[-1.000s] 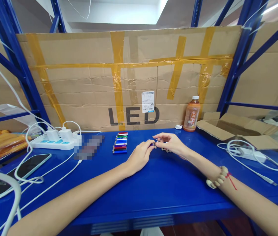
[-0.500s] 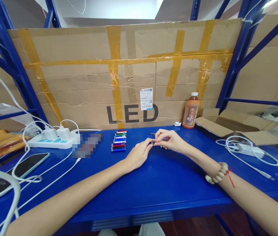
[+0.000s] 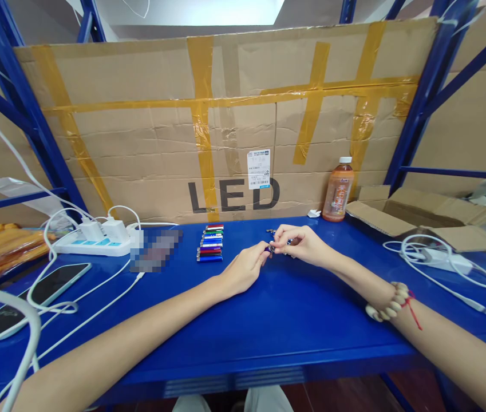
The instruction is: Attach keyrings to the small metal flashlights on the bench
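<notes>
In the middle of the blue shelf top, my left hand [image 3: 245, 268] and my right hand [image 3: 301, 245] meet fingertip to fingertip. Both pinch a small dark, shiny metallic piece [image 3: 271, 248], mostly covered by the fingers. Behind and beneath my right hand lie several small metallic pieces, partly hidden by it. Left of my hands is a neat column of small slim sticks [image 3: 210, 245] in red, green, white and blue with silvery ends, lying side by side. A beaded bracelet with a red string circles my right wrist.
A power strip [image 3: 92, 245] with white cables, a phone [image 3: 60, 283] and a packaged yellow item [image 3: 6, 252] lie left. At right stand an orange drink bottle [image 3: 338, 191] and an open carton [image 3: 414, 212], with a white charging cable [image 3: 440, 260] before it. Taped cardboard [image 3: 148, 149] closes the back.
The view has shifted slightly. Both hands stay together in the same place, with the fingers of my right hand slightly repositioned around the small piece.
</notes>
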